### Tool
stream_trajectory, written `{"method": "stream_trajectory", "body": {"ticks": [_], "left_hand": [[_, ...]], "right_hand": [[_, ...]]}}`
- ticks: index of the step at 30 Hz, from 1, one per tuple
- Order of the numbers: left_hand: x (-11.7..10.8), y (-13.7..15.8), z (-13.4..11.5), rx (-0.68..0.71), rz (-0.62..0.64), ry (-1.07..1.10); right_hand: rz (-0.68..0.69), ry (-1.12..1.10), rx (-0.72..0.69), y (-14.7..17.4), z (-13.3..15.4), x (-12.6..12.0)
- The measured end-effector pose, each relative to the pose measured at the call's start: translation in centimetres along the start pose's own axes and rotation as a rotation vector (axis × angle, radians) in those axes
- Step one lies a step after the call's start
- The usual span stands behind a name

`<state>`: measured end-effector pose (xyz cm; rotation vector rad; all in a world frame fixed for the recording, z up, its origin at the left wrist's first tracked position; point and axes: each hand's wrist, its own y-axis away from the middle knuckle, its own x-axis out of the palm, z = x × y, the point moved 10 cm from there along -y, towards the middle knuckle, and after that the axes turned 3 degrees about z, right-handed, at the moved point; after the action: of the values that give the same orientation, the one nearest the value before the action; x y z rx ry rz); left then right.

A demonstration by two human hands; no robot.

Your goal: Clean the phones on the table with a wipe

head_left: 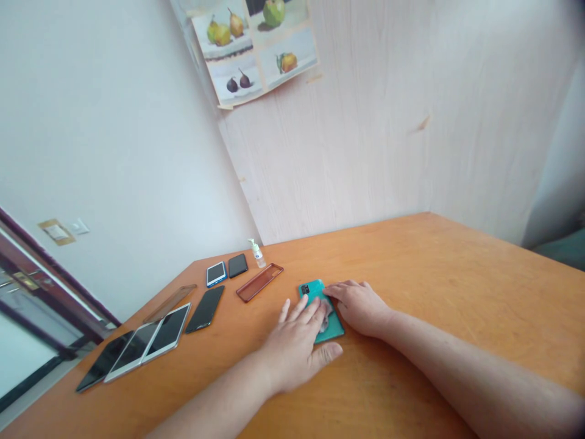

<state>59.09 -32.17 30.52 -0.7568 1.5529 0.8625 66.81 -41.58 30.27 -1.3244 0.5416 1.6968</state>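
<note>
A teal smartphone (336, 329) lies back side up on the wooden table, its dark camera block at the upper left corner. My left hand (295, 341) rests flat over it with the fingers spread and the thumb stretched out to the right. Under those fingers a crumpled greyish wipe (326, 314) is pressed against the phone's back. At the phone's upper right edge, my right hand (361, 305) grips it with the fingertips, the fingers close together. The right thumb is hidden from view.
Left of the phone lie a reddish clear phone case (259, 282), a black phone (205, 309), two smaller phones and several tablet-like devices (167, 332). A small pump bottle (257, 253) stands near the table's back edge. The wooden table (434, 274) meets a wall behind.
</note>
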Motion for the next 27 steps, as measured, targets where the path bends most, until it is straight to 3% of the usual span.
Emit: {"method": "stream_trajectory", "body": {"ticks": [5,8,11,20,23,27], "left_hand": [[-0.5,-4.7,3.6,-0.114,-0.032,0.000],[-0.7,-5.8,5.3,-0.196,-0.047,-0.010],[-0.6,-4.9,5.2,-0.198,-0.053,-0.009],[0.6,3.4,-0.4,-0.011,-0.015,-0.026],[0.6,2.8,0.4,-0.049,-0.018,-0.012],[0.3,-1.2,4.0,-0.180,-0.066,0.038]], "right_hand": [[0.004,0.001,-0.013,0.1,0.1,-0.1],[0.003,0.001,-0.010,0.0,0.0,-0.1],[0.004,-0.002,-0.012,0.0,0.0,0.0],[-0.003,-0.001,-0.005,0.0,0.2,0.1],[-0.005,0.001,-0.001,0.0,0.2,0.1],[-0.011,0.005,-0.003,0.1,0.3,-0.1]]}}
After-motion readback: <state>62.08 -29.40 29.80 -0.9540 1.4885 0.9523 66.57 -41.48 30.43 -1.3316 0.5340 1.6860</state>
